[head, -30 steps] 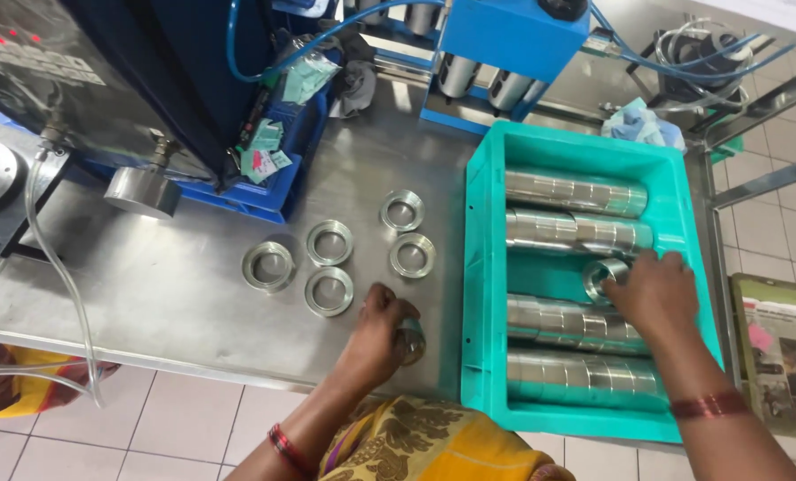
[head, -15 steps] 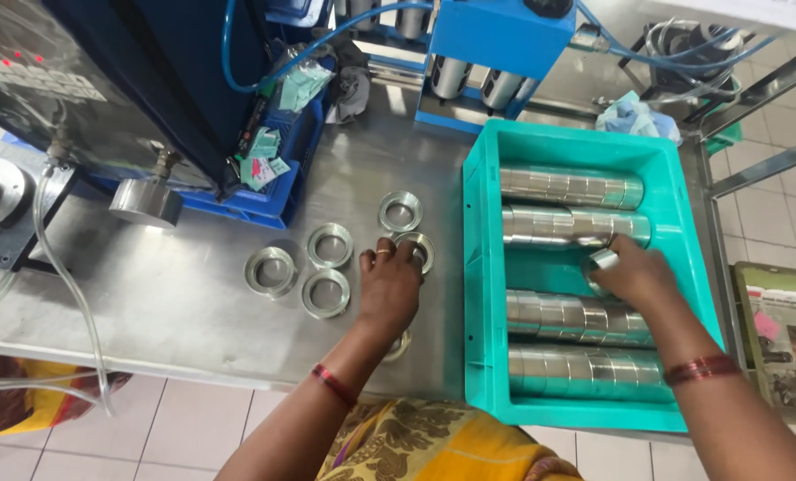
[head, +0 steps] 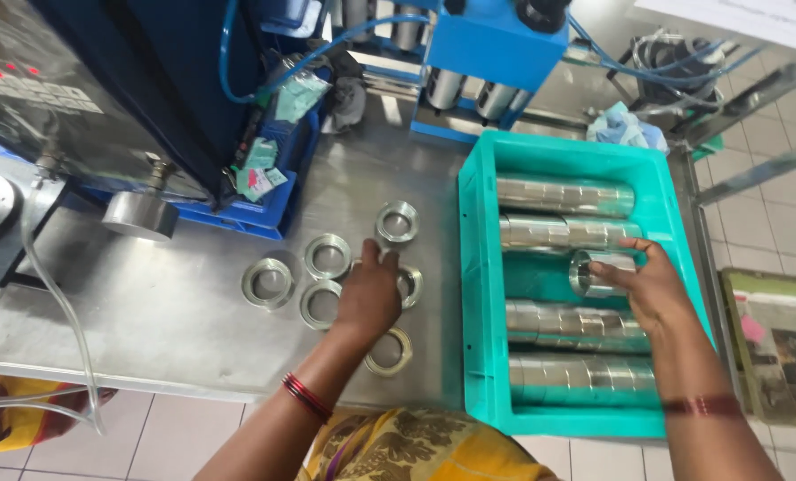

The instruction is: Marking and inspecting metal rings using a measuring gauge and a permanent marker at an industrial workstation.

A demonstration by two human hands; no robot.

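Under our two hands lies the steel bench [head: 148,330], with the blue machine [head: 130,98] far beyond our left fingers and the teal crate [head: 478,267] wrapped around our right. Inside that crate, rows of stacked metal rings [head: 563,196] lie on their sides, two rows beyond our right grip and two nearer to us than it, leaving a bare gap under the palm. Our right hand [head: 652,289] closes its fingers around a short stack of rings [head: 598,272], held sideways just above that gap. Our left hand [head: 371,294] lies palm down on the bench over the loose rings; we cannot tell whether its fingers have closed on one, since the palm hides them. Four loose rings [head: 326,256] sit left of and beyond that hand, one peeks out at its right edge, and another ring [head: 389,350] lies by the wrist. We judge the step to be gathering loose rings and laying them into the crate's open row. Our next move calls for keeping the held stack square to its neighbours and lifting a flat ring cleanly off smooth steel.
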